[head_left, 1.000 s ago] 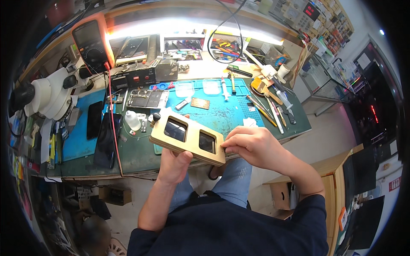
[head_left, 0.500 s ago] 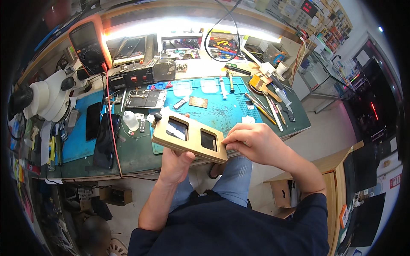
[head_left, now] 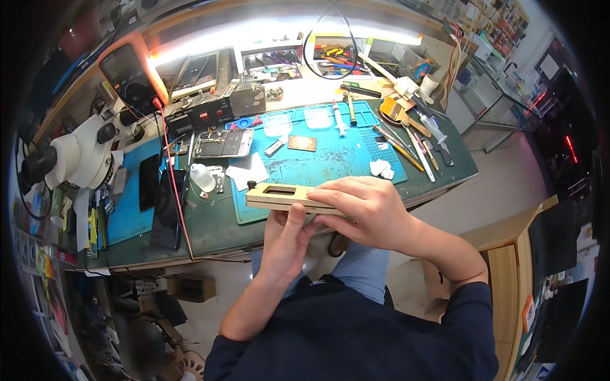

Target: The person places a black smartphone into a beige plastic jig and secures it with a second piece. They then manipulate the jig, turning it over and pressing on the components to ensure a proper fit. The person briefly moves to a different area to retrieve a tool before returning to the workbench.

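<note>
Above the front edge of the bench I hold a flat gold-coloured frame (head_left: pixel 279 200) with rectangular windows and a black knob (head_left: pixel 251 185) at its left end. It is tipped so that its long edge faces me, and one window shows on top. My left hand (head_left: pixel 284 241) grips it from below, thumb against the near edge. My right hand (head_left: pixel 362 206) is closed over its right end, fingers on top and thumb underneath, covering that part. Whatever lies inside the frame is hidden.
A blue work mat (head_left: pixel 330 165) carries a copper-coloured plate (head_left: pixel 302 143), a syringe (head_left: pixel 338 119) and crumpled tissue (head_left: pixel 382 169). Left stand an opened phone (head_left: pixel 222 143), a white bottle (head_left: pixel 202 178), a microscope (head_left: pixel 73 155) and an orange multimeter (head_left: pixel 130 73). Tweezers and brushes (head_left: pixel 406 149) lie right.
The frame has tilted from showing its broad face with two windows to nearly edge-on. My right hand has moved from pinching its right edge to wrapping over that end.
</note>
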Available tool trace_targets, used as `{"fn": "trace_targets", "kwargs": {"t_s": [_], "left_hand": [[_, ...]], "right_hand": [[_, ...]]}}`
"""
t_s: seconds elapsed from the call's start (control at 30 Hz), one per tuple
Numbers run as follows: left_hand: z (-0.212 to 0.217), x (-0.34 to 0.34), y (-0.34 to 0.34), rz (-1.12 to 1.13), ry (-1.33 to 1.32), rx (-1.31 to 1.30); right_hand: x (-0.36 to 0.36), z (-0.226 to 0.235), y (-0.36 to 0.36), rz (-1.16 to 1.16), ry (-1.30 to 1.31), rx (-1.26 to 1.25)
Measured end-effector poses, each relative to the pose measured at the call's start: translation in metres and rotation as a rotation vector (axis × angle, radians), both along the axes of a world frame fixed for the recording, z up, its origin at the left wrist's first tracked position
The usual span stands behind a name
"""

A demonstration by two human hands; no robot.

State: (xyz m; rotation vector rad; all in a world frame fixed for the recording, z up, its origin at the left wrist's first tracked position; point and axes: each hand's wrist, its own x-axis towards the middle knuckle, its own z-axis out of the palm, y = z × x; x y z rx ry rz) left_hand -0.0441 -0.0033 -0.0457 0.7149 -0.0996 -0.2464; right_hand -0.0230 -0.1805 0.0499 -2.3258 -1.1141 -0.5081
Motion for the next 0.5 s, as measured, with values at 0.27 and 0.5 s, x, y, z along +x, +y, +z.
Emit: {"fn": "trace_targets", "kwargs": {"t_s": [0.27, 0.5], "left_hand": [[0.011, -0.009, -0.004, 0.04, 0.006, -0.052], [0.014, -0.012, -0.007, 0.071, -0.055, 0.049]], "right_hand": [[0.002, 0.002, -0.005, 0.016, -0.068, 0.052], [0.001, 0.004, -0.009, 0.039, -0.103, 0.074]]}}
